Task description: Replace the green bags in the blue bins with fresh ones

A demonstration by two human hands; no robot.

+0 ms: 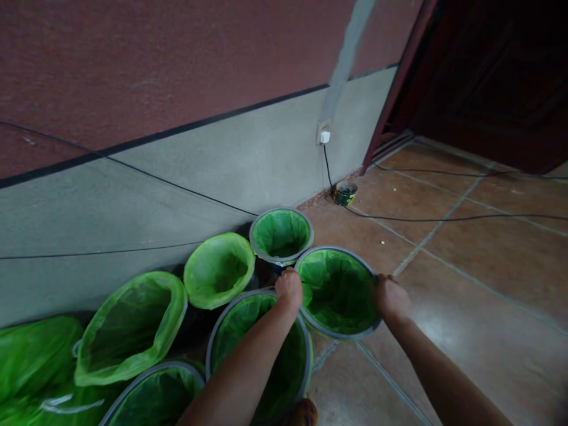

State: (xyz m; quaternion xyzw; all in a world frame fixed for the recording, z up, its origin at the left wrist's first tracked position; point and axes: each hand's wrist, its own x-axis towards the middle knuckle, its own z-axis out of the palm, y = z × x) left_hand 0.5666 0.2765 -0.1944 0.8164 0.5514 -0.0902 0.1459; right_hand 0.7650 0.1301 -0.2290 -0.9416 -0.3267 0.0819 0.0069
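Note:
My left hand is closed at the left side of a round trash bin with a grey rim and a green bag lining it. On the opposite side my right hand grips the same rim, its fingers mostly hidden. Under my left forearm stands another lined bin, partly covered by the arm. Just behind the held bin is a smaller grey-rimmed bin, also lined in green. To its left are two bins with bags folded over their rims, a round one and a wider one.
At bottom left lie a full-looking green bag and a grey-rimmed bin. A small tin stands by the wall below a plugged-in white adapter. Black cables cross the tiled floor toward a dark door.

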